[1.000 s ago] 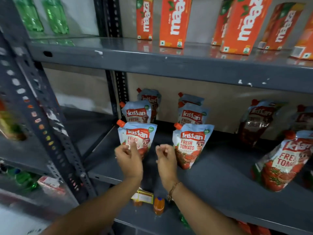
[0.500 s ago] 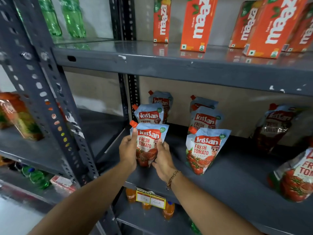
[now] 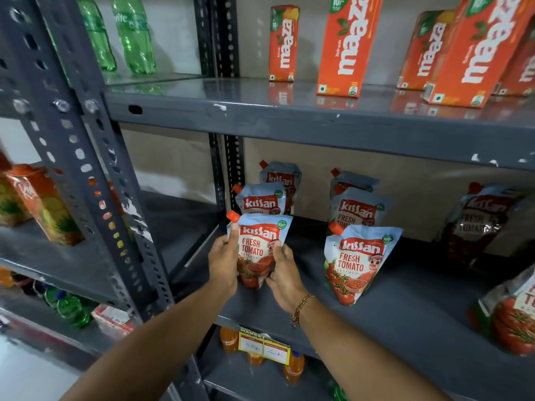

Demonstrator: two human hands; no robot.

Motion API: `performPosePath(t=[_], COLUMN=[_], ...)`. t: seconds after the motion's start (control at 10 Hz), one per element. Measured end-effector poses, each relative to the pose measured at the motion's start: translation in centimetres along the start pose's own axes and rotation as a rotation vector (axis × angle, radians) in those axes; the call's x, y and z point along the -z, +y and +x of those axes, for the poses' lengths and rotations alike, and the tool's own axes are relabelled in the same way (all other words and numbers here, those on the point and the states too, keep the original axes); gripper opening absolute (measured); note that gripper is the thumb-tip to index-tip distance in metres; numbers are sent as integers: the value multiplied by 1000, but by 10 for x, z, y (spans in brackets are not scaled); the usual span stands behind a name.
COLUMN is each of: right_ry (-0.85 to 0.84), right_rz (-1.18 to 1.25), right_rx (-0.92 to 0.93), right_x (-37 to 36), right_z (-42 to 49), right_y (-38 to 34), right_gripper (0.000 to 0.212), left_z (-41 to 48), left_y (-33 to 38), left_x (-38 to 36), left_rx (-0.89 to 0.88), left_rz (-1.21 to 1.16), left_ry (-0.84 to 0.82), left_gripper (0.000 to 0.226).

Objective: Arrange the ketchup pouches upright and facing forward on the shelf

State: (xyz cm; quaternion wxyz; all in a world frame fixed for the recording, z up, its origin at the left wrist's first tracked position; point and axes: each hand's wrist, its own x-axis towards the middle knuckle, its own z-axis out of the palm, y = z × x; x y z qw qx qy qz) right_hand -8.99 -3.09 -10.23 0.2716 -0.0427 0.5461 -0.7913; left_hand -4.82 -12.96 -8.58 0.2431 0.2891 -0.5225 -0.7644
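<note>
A front ketchup pouch [image 3: 259,241] with a red cap stands upright, label forward, at the left front of the grey shelf [image 3: 405,308]. My left hand [image 3: 224,263] grips its left side and my right hand [image 3: 282,269] grips its right side. Two more pouches [image 3: 262,199] stand in a row behind it. A second row to the right is led by another upright pouch [image 3: 354,261]. Farther right a darker pouch [image 3: 480,221] leans at the back, and one pouch [image 3: 509,314] tilts at the right edge.
Orange juice cartons [image 3: 344,44] stand on the shelf above, green bottles [image 3: 133,33] at upper left. A slotted grey upright [image 3: 95,198] rises on the left. Orange bottles [image 3: 292,369] and a yellow price tag [image 3: 263,347] sit below.
Both hands went from hovering in front of the left front pouch to gripping its sides. The view has shifted closer and slightly left.
</note>
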Motion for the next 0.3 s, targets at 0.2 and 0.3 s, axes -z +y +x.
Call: performPosePath(t=[0.2,0.3], right_ry=[74,186], right_rz=[-104,-170], right_rx=[-47,-131], right_x=[1,10], right_z=[-14,-15], right_y=[-9,-15], right_gripper=[45,50], left_z=[-6,-21], left_y=[-1,-9], left_x=[-7,-15], left_rx=[-40,-20], left_rz=[-8,139], left_ry=[167,546], left_gripper=[58,54])
